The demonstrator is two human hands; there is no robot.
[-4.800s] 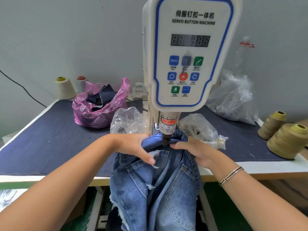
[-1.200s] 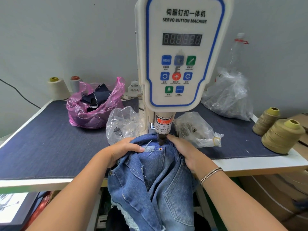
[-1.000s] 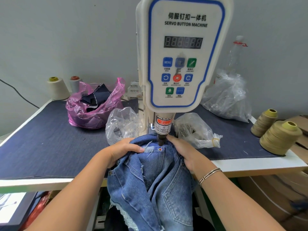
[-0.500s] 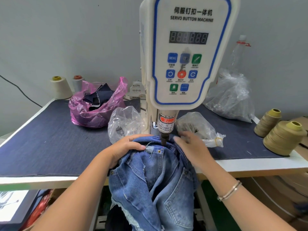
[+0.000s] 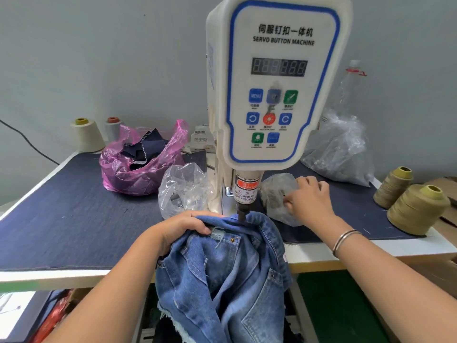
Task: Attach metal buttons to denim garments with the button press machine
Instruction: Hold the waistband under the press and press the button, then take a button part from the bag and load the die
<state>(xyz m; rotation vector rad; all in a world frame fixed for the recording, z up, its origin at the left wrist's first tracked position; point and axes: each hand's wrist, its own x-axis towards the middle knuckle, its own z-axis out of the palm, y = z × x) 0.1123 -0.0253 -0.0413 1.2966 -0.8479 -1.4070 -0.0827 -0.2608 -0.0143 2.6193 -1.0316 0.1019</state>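
A blue denim garment (image 5: 222, 273) hangs over the table's front edge, its waistband lying under the black punch (image 5: 241, 215) of the white servo button machine (image 5: 279, 95). A copper button (image 5: 232, 240) shows on the waistband. My left hand (image 5: 183, 226) grips the waistband just left of the punch, fingers curled over the fabric. My right hand (image 5: 309, 201) is off the garment, at the small clear bag of metal parts (image 5: 274, 191) right of the machine. Its fingertips are hidden in the plastic.
The table (image 5: 74, 214) has a dark denim cover. A second clear bag (image 5: 183, 189) and a pink bag of scraps (image 5: 138, 169) lie left of the machine, a large clear bag (image 5: 341, 149) at back right. Olive thread cones (image 5: 418, 209) stand at the right edge, a cream cone (image 5: 86, 134) at back left.
My right hand has let go of the waistband and moved right and back to the small clear bag. My left hand stays on the garment, which has slackened slightly.
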